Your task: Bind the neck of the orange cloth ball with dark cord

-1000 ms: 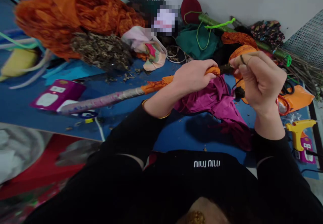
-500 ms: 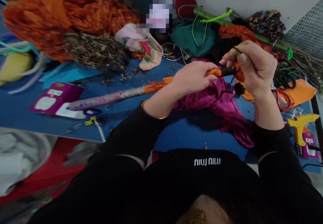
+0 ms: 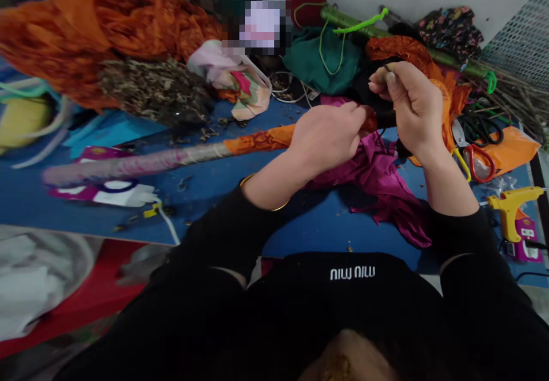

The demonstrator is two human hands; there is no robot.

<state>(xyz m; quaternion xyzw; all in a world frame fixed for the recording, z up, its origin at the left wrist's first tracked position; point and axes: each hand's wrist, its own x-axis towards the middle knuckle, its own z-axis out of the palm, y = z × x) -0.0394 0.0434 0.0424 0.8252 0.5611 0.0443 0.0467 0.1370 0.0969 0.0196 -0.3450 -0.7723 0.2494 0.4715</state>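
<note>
The left hand (image 3: pixel 323 135) grips the part-orange rod (image 3: pixel 184 157), which extends leftward past it, the dark end (image 3: pixel 386 119) between both hands; the right hand (image 3: pixel 414 106) pinches a dark strand (image 3: pixel 387 68) nearby. Winding seems underway, calling for steady tension.
</note>
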